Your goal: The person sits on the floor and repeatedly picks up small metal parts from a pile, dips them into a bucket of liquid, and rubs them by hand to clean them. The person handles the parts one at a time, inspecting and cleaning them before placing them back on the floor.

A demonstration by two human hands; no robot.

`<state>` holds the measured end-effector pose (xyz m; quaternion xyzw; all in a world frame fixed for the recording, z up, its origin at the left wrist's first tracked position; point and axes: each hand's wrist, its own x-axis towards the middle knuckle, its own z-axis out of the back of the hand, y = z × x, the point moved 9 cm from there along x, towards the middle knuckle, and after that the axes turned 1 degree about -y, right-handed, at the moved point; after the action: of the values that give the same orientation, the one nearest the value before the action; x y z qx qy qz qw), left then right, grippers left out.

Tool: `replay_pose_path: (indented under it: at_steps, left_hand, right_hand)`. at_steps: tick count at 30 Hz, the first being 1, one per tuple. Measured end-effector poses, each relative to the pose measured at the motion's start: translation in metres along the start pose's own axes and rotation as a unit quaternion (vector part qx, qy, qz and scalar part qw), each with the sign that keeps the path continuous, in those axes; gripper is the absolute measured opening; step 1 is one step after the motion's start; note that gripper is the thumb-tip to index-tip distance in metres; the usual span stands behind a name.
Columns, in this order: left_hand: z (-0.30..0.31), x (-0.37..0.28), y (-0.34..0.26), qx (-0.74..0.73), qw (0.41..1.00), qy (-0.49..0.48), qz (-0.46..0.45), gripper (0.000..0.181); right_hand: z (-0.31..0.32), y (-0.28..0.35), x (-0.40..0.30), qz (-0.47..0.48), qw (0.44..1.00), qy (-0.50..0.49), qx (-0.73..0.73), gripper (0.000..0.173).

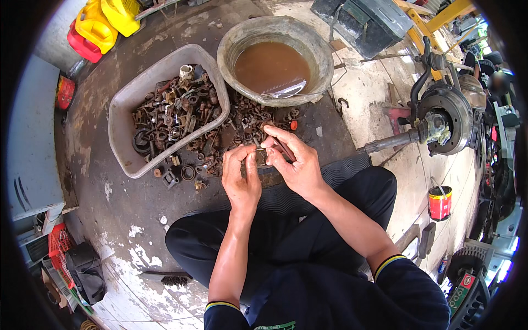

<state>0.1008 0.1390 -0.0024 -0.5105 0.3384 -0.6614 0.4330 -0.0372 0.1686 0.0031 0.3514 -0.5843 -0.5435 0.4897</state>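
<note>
Both my hands meet over a spread of rusty bolts, nuts and small metal parts [247, 115] on the dark floor mat. My left hand [241, 175] pinches a small thin piece [260, 149] between thumb and fingers; its exact kind is too small to tell. Against that piece rest the fingertips of my right hand [299, 163]. A slim tool with a dark brown handle [285, 149] lies in the right hand's grip, its far end partly hidden by the fingers. To the left, a grey plastic tub [119, 136] holds a heap of rusty hardware [177, 111].
A worn basin [227, 53] of brown water stands beyond the hands. A wire brush [173, 278] lies at left near my knee. On the right are a greasy axle hub [445, 119] and a red can [440, 202]. A black case [363, 29] sits at the back.
</note>
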Motion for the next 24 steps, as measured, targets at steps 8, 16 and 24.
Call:
replay_pose_path:
  at_steps: [8, 16, 24]
  left_hand:
    - [-0.008, -0.018, 0.039, -0.200, 0.959, -0.034, 0.198, 0.012]
    - [-0.002, -0.013, 0.023, -0.147, 0.983, -0.022, 0.109, 0.012]
    - [0.007, -0.006, 0.013, -0.135, 0.989, -0.021, 0.051, 0.012]
  right_hand:
    - [-0.006, 0.005, 0.000, 0.005, 1.000, 0.024, 0.010, 0.041]
    - [-0.003, 0.006, -0.002, 0.019, 0.999, 0.012, 0.030, 0.041]
    - [-0.007, 0.013, -0.005, 0.028, 0.997, 0.022, 0.074, 0.042]
